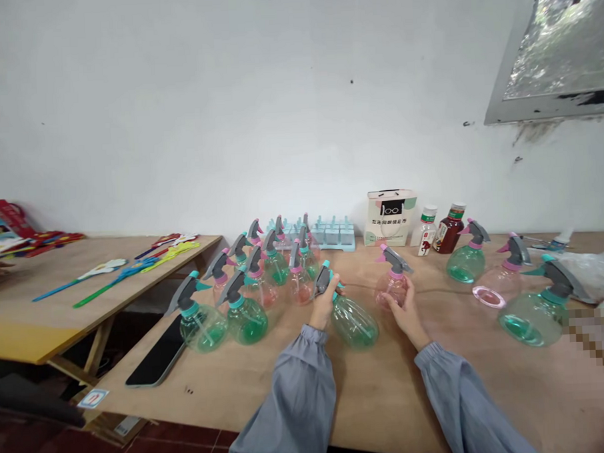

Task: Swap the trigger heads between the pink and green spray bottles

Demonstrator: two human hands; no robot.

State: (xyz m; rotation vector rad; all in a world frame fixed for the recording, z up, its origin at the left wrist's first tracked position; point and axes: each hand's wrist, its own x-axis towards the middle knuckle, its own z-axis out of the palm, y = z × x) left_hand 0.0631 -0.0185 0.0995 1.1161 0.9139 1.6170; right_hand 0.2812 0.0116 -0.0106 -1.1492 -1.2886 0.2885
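Green spray bottle [355,323] | tilted, left fingers [336,279] grasping its neck, likely the slimmest hold | pink bottle [391,286]: right fingers [394,306] clasp body, likely steadying it

Spray bottle [355,323] in left hand [325,304] is translucent green with grey-and-teal head [322,279], pink bottle [391,289] in right hand [407,313] has grey-and-pink trigger head [396,260], and paper bag [374,229] beyond both hands is cream with black glasses motif [391,208].
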